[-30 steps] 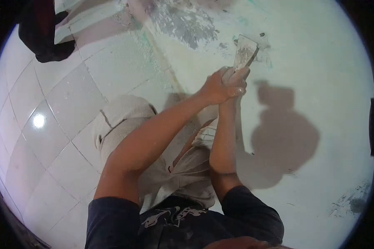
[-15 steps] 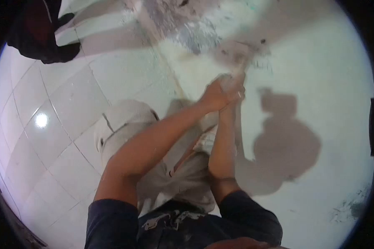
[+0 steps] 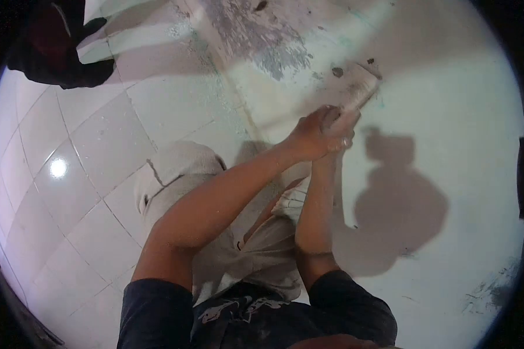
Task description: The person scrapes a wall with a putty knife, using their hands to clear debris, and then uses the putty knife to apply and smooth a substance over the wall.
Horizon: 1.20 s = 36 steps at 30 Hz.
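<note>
Both hands are together on a scraper-like tool [image 3: 362,88] with a pale, flat, wide head, whose far edge lies against the white surface. My left hand [image 3: 315,135] wraps round the handle from the left side. Close against it, my right hand [image 3: 344,125] is also closed on the handle, its fingers partly covered. A ring shows where the two hands meet. Just beyond the hands, a dark chip [image 3: 337,72] lies beside the tool's head.
A rough grey patch [image 3: 279,52] marks the white surface [image 3: 471,174] at the top. Pale tiles [image 3: 99,232] cover the left side. A person's dark clothing and feet [image 3: 70,64] are at the upper left. Another dark patch [image 3: 501,291] lies lower right.
Both hands and the tool have moved a little to the right. The tool's head, blurred before, now shows more sharply, angled up and to the right.
</note>
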Each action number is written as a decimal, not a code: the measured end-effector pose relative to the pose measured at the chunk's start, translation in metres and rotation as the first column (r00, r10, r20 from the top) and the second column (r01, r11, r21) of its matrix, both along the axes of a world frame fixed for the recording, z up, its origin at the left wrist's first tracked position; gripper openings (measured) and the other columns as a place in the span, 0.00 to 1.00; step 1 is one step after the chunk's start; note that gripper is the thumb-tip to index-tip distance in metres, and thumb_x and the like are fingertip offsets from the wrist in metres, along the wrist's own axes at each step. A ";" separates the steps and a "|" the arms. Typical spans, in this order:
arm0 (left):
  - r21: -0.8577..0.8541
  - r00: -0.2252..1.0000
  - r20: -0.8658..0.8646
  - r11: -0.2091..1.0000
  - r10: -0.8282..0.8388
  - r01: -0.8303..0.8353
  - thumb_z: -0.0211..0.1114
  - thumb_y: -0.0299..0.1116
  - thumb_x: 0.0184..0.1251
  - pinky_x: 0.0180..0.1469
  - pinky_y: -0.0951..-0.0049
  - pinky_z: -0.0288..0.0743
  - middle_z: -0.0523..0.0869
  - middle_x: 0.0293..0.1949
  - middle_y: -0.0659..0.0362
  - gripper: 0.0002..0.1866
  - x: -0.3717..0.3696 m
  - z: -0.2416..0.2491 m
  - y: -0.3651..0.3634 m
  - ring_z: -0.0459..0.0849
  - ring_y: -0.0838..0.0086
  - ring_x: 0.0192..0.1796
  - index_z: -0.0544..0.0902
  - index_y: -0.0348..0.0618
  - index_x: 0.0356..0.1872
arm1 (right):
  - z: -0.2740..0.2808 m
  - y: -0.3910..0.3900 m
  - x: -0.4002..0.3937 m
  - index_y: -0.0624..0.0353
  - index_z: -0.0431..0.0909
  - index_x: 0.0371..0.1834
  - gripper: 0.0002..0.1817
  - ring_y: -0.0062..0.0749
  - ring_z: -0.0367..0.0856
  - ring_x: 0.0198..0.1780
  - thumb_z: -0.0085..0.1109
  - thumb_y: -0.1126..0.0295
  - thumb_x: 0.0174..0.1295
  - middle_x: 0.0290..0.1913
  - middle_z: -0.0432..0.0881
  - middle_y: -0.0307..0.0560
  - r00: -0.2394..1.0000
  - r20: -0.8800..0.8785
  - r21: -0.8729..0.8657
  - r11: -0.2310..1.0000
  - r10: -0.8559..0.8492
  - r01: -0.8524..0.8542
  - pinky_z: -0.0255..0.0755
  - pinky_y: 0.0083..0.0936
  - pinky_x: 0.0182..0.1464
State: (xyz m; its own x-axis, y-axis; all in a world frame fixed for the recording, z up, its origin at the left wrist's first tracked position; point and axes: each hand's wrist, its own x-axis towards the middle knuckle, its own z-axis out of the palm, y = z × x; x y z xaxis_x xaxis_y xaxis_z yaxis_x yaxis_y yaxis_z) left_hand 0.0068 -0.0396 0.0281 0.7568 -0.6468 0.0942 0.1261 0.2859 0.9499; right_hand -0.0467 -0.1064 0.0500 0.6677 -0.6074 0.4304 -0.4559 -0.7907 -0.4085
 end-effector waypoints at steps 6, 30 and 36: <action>0.011 0.984 0.169 0.999 0.046 -0.049 0.71 0.59 0.44 0.65 0.62 0.64 0.69 0.63 0.40 0.50 -0.008 -0.021 -0.013 0.70 0.51 0.64 0.65 0.31 0.64 | -0.001 -0.005 0.007 0.66 0.65 0.47 0.16 0.50 0.74 0.31 0.47 0.65 0.64 0.40 0.71 0.59 1.000 0.004 -0.004 1.000 -0.004 0.004 0.70 0.44 0.34; -0.088 0.877 -0.264 0.916 -0.401 0.392 0.55 0.40 0.70 0.46 0.72 0.71 0.79 0.35 0.66 0.08 0.024 -0.007 -0.004 0.74 0.81 0.40 0.78 0.49 0.37 | -0.001 0.015 -0.050 0.63 0.61 0.54 0.20 0.19 0.66 0.19 0.45 0.81 0.56 0.31 0.70 0.42 0.922 0.381 0.761 0.541 0.074 -0.358 0.64 0.18 0.18; -0.216 0.847 -0.413 0.940 -0.334 0.265 0.55 0.39 0.72 0.43 0.74 0.73 0.73 0.29 0.69 0.08 0.024 -0.008 -0.005 0.73 0.83 0.35 0.74 0.50 0.32 | -0.026 0.023 -0.057 0.60 0.61 0.53 0.19 0.23 0.67 0.20 0.47 0.78 0.58 0.30 0.71 0.43 0.910 0.413 0.854 0.334 0.032 -0.399 0.61 0.18 0.17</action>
State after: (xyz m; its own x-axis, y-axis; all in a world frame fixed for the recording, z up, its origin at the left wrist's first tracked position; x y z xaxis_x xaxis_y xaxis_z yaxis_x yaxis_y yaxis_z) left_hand 0.0313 -0.0442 0.0200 0.5130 -0.8537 -0.0899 0.6200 0.2961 0.7266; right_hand -0.1041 -0.0837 0.0242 0.8027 -0.5868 -0.1065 -0.0546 0.1055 -0.9929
